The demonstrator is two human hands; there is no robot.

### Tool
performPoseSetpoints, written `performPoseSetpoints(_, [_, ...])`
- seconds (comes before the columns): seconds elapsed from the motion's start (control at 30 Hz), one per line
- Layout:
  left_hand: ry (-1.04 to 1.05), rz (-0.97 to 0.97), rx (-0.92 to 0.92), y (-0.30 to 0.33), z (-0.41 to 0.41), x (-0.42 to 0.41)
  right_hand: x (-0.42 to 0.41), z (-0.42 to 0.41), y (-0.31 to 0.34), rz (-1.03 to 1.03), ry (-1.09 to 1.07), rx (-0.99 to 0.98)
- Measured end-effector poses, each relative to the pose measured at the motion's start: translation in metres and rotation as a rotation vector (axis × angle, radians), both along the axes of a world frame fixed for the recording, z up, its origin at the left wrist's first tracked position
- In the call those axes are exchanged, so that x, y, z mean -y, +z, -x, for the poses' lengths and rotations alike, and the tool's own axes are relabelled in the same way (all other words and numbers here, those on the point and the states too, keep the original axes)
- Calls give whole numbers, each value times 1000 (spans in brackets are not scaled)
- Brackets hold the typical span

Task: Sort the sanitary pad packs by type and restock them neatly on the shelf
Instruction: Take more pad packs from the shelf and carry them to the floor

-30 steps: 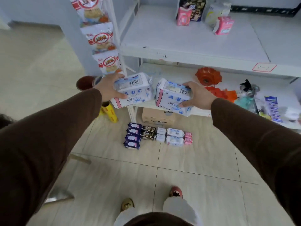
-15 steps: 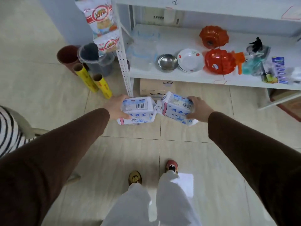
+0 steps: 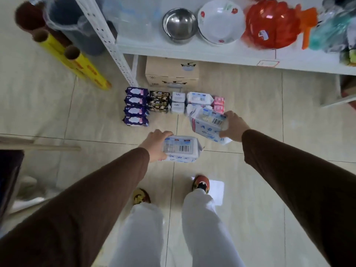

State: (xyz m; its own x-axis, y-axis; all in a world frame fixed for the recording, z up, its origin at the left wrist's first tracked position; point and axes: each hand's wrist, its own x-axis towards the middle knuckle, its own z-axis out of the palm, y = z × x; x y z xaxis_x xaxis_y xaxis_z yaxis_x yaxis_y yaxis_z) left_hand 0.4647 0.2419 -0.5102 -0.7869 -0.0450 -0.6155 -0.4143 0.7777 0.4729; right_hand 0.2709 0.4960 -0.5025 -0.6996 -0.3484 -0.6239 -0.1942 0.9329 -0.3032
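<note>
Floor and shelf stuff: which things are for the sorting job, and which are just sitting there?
For the job:
white ABC pack held by left hand
white ABC pack held by right hand
sorted packs on the floor

Just lying about:
steel bowl
white bowl
orange plastic dishes
yellow rolls
cardboard box

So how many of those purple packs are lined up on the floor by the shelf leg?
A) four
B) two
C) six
A: the purple packs lie in a single column of four on the floor tiles, at the left end of the sorted group, next to the two dark packs.
</note>
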Motion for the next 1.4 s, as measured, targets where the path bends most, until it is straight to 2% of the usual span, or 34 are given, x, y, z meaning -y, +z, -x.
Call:
performPoseSetpoints(0.3, [10, -18, -56, -158, 24, -71, -18, 34, -149, -16, 141, -1])
performPoseSetpoints(0.8, [62, -20, -160, -382, 64, -86, -5, 61, -378, 112, 48, -35])
performPoseSetpoints(1.13, [167, -80, -315, -446, 92, -94, -8, 79, -439, 230, -59, -92])
performPoseSetpoints(1.4, [265, -113, -328, -467, 103, -98, -17, 91, -451, 244, 5, -116])
